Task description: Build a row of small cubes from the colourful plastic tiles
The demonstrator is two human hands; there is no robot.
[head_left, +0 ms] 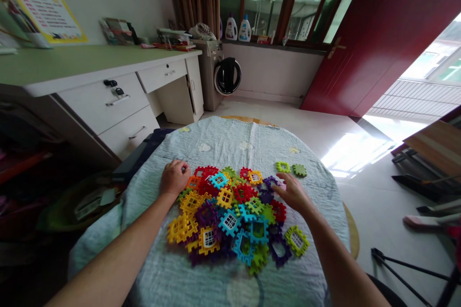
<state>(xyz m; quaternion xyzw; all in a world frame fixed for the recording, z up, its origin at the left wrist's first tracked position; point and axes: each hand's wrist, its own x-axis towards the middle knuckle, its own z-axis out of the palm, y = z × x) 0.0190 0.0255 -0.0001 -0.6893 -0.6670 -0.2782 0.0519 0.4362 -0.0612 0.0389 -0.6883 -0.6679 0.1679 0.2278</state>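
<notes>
A heap of plastic interlocking building tiles (pixel 225 197) in red, yellow, blue, green and purple lies on the cloth-covered round table (pixel 230 146). Many have notched edges and window-like grids. My left hand (pixel 175 178) rests in a loose fist at the heap's left edge, beside an orange tile (pixel 193 182); no tile shows in it. On the right, my right hand (pixel 292 192) has its fingers apart over the purple tiles (pixel 267 192); whether it touches them I cannot tell. Beyond it lie a lime window tile (pixel 283 167) and a green tile (pixel 299 170), apart from the heap.
A green-yellow window tile (pixel 297 240) lies at the heap's right edge. A desk with drawers (pixel 108 100) stands at left, and a washing machine (pixel 211 74) with its door ajar stands behind. A red door (pixel 360 33) is at right, with tripod legs (pixel 406 266) near the table.
</notes>
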